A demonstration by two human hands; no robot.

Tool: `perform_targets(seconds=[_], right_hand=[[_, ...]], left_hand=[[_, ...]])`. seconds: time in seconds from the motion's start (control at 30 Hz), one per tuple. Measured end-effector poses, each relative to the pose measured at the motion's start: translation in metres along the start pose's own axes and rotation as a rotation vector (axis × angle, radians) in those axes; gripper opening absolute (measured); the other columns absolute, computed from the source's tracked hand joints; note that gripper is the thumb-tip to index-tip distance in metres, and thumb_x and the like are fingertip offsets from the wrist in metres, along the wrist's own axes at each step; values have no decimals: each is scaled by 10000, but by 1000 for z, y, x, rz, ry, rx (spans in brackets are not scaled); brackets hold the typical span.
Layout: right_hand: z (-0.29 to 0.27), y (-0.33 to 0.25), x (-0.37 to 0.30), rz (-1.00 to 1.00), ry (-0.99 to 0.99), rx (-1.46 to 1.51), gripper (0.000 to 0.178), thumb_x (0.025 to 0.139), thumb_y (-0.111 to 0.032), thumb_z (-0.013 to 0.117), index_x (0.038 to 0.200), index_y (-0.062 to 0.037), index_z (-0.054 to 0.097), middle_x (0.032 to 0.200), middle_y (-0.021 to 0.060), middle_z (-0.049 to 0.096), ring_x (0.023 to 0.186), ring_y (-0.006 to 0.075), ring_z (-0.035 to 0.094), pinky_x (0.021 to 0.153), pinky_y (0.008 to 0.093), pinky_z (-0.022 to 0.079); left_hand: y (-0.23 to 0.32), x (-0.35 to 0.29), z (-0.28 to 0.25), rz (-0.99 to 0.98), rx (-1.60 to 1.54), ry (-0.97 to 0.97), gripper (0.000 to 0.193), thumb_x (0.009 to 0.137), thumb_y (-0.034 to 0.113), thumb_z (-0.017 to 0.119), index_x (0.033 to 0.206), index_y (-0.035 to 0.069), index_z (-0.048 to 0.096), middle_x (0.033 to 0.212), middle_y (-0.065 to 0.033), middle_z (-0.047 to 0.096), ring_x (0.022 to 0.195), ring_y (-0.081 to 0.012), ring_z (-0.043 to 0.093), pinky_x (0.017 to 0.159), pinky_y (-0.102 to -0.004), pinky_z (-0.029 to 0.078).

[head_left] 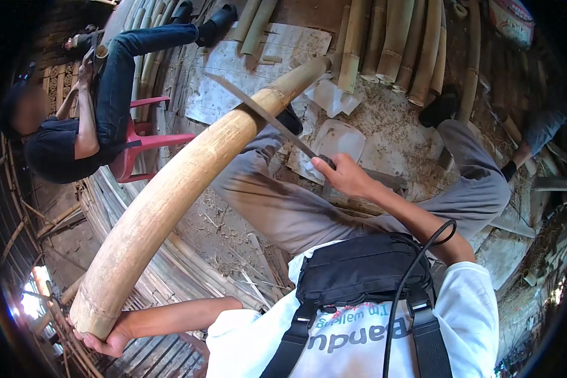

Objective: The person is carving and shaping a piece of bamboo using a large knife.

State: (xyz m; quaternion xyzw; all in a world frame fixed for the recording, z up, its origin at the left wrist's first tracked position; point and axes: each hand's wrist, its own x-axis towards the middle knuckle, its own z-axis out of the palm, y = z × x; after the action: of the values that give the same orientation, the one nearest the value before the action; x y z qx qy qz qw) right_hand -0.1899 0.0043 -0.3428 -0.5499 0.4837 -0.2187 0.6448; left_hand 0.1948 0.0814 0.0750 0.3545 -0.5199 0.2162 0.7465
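A thick pale bamboo pole [170, 195] slants across the view, from the lower left up to the floor near the middle top. My left hand [110, 340] is closed around its near end from below, with part of the fingers hidden by the pole. In my right hand [345, 177] is the dark handle of a long-bladed knife [272, 121]. The blade lies across the pole's far part, close to a joint ring, and its tip reaches past the pole to the left. Whether the edge is sunk into the bamboo, I cannot tell.
Several bamboo poles [397, 44] lie beyond my feet. At the left, a person in dark clothes [63, 148] works on a bamboo piece by a pink plastic chair [132, 148]. Pale sheets [217, 88] and shavings cover the floor. Another person's leg [545, 132] shows at right.
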Motion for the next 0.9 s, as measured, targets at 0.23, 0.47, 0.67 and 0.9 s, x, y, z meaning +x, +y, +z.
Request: perform_targets(seconds=[0.23,0.47,0.67,0.9], right_hand=[[-22,7,32,378,167,287,675,913,-603,480,557,-31,513,487,60,487,398,144,479,390,323,377],[0,11,9,188,-4,200,708,907,-614,486,597,21,538,533,68,517,503,175,496,511,359,418],[-42,24,34,574,196,380,640,937,-562,471,603,-18,518,493,43,470,383,155,477,404,305,402],[-39,-29,-38,152,-105,99,654,945,-556,457,628,14,521,513,50,484,499,154,489,501,338,417]], left_hand=[[-11,-3,0,36,97,49,327,719,162,562,906,-77,684,1118,-243,622,1164,-448,515,1047,-567,327],[-16,6,-8,-43,-7,-4,385,701,154,573,965,-117,649,1114,-304,598,1156,-457,517,1034,-547,354],[-14,0,-3,11,78,-70,377,672,203,550,901,-80,649,1142,-322,558,1201,-502,453,1031,-635,305],[9,21,-44,-66,-198,-365,475,557,309,561,883,-27,642,1056,-397,523,1183,-568,403,1035,-710,229]])
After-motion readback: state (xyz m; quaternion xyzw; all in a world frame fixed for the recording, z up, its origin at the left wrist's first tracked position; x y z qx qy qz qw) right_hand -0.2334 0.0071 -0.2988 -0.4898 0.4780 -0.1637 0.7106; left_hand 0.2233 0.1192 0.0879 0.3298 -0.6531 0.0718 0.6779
